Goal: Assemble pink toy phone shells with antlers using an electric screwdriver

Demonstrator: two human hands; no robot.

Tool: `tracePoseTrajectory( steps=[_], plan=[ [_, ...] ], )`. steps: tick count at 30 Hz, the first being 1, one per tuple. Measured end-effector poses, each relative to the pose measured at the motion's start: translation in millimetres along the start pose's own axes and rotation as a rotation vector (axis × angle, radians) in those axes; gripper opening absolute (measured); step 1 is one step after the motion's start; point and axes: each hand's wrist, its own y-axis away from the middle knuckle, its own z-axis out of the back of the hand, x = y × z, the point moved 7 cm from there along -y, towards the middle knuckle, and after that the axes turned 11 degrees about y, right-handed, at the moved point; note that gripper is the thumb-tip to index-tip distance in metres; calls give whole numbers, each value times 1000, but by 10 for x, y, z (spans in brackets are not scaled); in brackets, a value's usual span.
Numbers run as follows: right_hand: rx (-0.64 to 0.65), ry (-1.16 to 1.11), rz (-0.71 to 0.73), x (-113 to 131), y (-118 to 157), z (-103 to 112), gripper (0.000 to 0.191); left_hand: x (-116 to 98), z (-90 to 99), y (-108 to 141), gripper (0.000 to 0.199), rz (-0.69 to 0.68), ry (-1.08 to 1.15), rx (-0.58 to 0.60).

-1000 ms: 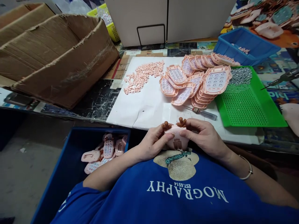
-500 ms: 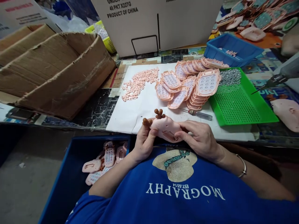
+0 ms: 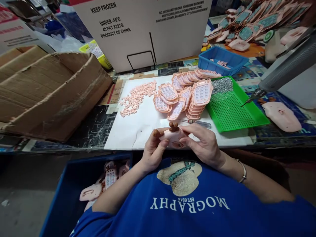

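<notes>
A pink toy phone shell with brown antlers (image 3: 174, 135) is held up between both hands at the table's front edge. My left hand (image 3: 153, 153) grips its left end, thumb on the near face. My right hand (image 3: 203, 143) closes on the other end with thumb and fingers. An opening shows partly in the shell's lower face, by the right thumb; the far side is hidden. Just beyond lie stacked pink keypad panels (image 3: 201, 92), a screwdriver (image 3: 197, 123) and a spread of small pink pieces (image 3: 138, 97) on a white board (image 3: 118, 135).
A green tray (image 3: 239, 115) holds silver screws (image 3: 222, 85); a grey power screwdriver (image 3: 278, 72) hangs over it. Behind is a blue bin (image 3: 219, 62). Another pink shell (image 3: 281, 115) lies right. An open carton (image 3: 49, 98) stands left, and a blue crate (image 3: 61, 191) with finished-looking toys sits below.
The shell has tipped between my hands, so less of its lower face shows. Both hands keep hold of it. The head view has shifted to the right and up.
</notes>
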Motion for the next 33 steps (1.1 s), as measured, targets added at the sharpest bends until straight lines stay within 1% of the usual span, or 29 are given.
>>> tracePoseTrajectory(
  steps=[3,6,9,11,13,15,17,19,21,23,25,27,28,29,31,33],
  plan=[
    [-12,-33,-27,-25,-61,12,14,-57,-23,-35,26,-48,-80,-1],
    [-18,-81,-71,-77,-96,-3,11,-54,3,-51,25,-37,-112,-23],
    [21,-166,-144,-153,-90,-56,18,-33,42,-74,23,6,-106,-59],
    [65,-213,-227,-227,-59,-107,25,-10,33,-107,25,52,-75,-61],
    [74,-268,-354,-339,-8,-145,32,6,-25,-150,31,87,-38,-27],
    [27,-378,-485,-465,51,-169,36,-1,-139,-185,41,94,-13,50],
    [-17,-525,-569,-569,94,-217,41,-23,-257,-202,51,82,16,107],
    [-26,-621,-593,-632,107,-278,47,-32,-319,-204,54,84,35,86],
    [-12,-640,-588,-656,104,-331,48,-17,-321,-199,52,112,46,23],
    [6,-610,-570,-636,103,-358,42,15,-295,-192,50,160,73,-18],
    [39,-534,-526,-559,102,-347,37,42,-236,-185,49,211,147,-55],
    [25,-390,-426,-442,83,-229,36,74,-141,-167,48,291,261,-125],
    [-27,-294,-359,-380,63,-107,35,86,-96,-155,48,336,328,-161],
    [-112,-186,-289,-326,42,61,35,101,-63,-140,48,393,397,-187],
    [-364,44,-167,-262,15,517,37,105,-30,-121,50,479,519,-205],
    [-643,232,-106,-306,30,1051,45,104,-31,-116,49,536,602,-194]
  ],
)
